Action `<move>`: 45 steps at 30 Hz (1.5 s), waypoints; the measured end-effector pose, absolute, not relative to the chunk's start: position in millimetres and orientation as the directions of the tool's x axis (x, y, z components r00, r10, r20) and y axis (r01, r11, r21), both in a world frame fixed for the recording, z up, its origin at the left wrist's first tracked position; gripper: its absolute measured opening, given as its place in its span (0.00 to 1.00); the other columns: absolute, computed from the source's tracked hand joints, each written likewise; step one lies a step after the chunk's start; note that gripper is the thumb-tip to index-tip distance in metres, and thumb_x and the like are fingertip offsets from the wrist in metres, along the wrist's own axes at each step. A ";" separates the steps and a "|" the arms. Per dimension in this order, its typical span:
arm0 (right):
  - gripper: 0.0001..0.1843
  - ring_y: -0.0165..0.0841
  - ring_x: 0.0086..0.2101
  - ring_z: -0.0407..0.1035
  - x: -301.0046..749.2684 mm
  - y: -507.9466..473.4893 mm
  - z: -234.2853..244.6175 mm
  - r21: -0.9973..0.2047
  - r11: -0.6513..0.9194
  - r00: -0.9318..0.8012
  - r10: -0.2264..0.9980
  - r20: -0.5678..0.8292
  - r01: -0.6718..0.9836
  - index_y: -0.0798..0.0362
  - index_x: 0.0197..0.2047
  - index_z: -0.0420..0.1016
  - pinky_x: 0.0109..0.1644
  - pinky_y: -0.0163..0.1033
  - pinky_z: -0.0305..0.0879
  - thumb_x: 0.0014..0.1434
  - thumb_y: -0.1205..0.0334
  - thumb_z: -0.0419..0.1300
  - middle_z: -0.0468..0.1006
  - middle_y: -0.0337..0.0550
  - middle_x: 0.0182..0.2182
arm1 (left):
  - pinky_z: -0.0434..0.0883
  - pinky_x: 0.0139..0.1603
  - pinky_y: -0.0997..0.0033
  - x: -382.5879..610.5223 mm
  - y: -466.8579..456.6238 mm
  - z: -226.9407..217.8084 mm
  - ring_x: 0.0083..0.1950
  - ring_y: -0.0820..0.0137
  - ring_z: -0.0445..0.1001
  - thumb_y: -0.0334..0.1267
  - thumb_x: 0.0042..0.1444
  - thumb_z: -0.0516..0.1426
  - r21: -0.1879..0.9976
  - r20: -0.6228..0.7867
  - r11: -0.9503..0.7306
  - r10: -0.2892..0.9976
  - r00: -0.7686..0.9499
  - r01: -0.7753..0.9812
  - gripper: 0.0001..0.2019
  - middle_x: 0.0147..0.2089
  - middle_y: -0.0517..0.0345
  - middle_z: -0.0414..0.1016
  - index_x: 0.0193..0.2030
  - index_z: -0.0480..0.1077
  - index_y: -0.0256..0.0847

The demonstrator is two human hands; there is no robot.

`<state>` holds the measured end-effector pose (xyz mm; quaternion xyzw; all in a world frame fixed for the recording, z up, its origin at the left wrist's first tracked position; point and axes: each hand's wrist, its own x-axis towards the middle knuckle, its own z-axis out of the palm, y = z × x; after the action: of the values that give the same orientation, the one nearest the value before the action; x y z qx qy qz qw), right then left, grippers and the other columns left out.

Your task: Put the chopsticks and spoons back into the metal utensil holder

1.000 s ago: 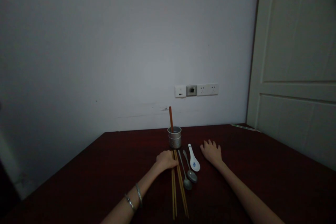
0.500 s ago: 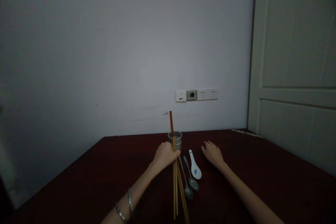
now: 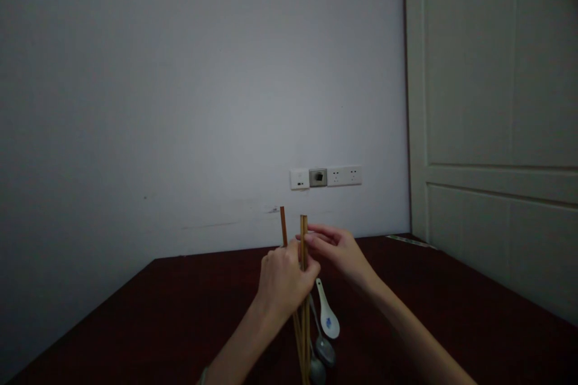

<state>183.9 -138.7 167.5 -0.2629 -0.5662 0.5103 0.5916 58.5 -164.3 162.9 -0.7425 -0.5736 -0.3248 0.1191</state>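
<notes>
My left hand [image 3: 285, 280] is closed round a bundle of pale wooden chopsticks [image 3: 303, 325], whose lower ends point down toward me. At the bundle's upper end, my right hand [image 3: 336, 249] pinches the chopsticks between thumb and fingers. Behind my left hand rise reddish-brown chopsticks [image 3: 283, 225]; the metal cup they stand in is now hidden by the hands. Just right of the bundle lie a white soup spoon [image 3: 329, 319] with a blue mark and a metal spoon [image 3: 325, 351]. Another metal spoon [image 3: 317, 371] is partly covered by the chopsticks.
The dark red table [image 3: 189, 307] reaches back to a pale wall [image 3: 203, 102] with sockets and a switch [image 3: 318, 177]. A light panelled door [image 3: 492, 132] stands at the right. A thin printed strip [image 3: 410, 242] lies along the table's back right edge.
My right hand has left the table and moved left onto the upper end of the chopsticks. My left hand has raised the bundle more upright. The view has shifted slightly right and up.
</notes>
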 end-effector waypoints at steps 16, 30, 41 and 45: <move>0.17 0.38 0.35 0.73 187.3 -158.6 180.3 -0.867 0.460 -0.165 0.856 0.491 -0.190 0.58 0.33 0.77 0.41 0.42 0.68 0.42 0.55 0.64 0.79 0.50 0.33 | 0.64 0.31 0.75 42.7 -177.4 173.4 0.29 0.72 0.69 0.38 0.51 0.52 0.626 0.529 -0.604 0.793 0.301 0.493 0.09 0.28 0.56 0.73 0.29 0.70 0.36; 0.18 0.38 0.34 0.73 186.0 -160.2 180.7 -0.868 0.451 -0.157 0.861 0.484 -0.206 0.57 0.33 0.76 0.39 0.42 0.69 0.41 0.53 0.64 0.79 0.50 0.33 | 0.66 0.33 0.73 31.8 -165.5 173.5 0.30 0.72 0.68 0.42 0.47 0.56 0.896 0.274 -0.393 0.855 0.441 0.205 0.13 0.28 0.55 0.71 0.31 0.73 0.32; 0.16 0.37 0.33 0.73 187.8 -159.0 179.5 -0.867 0.457 -0.175 0.854 0.490 -0.198 0.57 0.33 0.76 0.39 0.41 0.69 0.42 0.55 0.64 0.79 0.50 0.32 | 0.66 0.34 0.72 32.8 -165.5 174.2 0.30 0.73 0.68 0.40 0.47 0.56 0.886 0.299 -0.421 0.838 0.457 0.194 0.11 0.28 0.55 0.71 0.29 0.72 0.32; 0.17 0.37 0.34 0.73 188.3 -158.0 178.7 -0.868 0.459 -0.174 0.854 0.489 -0.190 0.57 0.34 0.76 0.39 0.41 0.69 0.42 0.54 0.64 0.79 0.49 0.33 | 0.66 0.34 0.72 32.2 -163.7 172.4 0.31 0.73 0.68 0.40 0.48 0.56 0.888 0.304 -0.423 0.834 0.460 0.180 0.11 0.28 0.56 0.70 0.28 0.72 0.32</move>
<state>188.3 -158.0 178.7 -0.2668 -0.6225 0.4467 0.5846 32.2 -163.7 172.4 -0.7464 -0.3398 -0.3931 -0.4159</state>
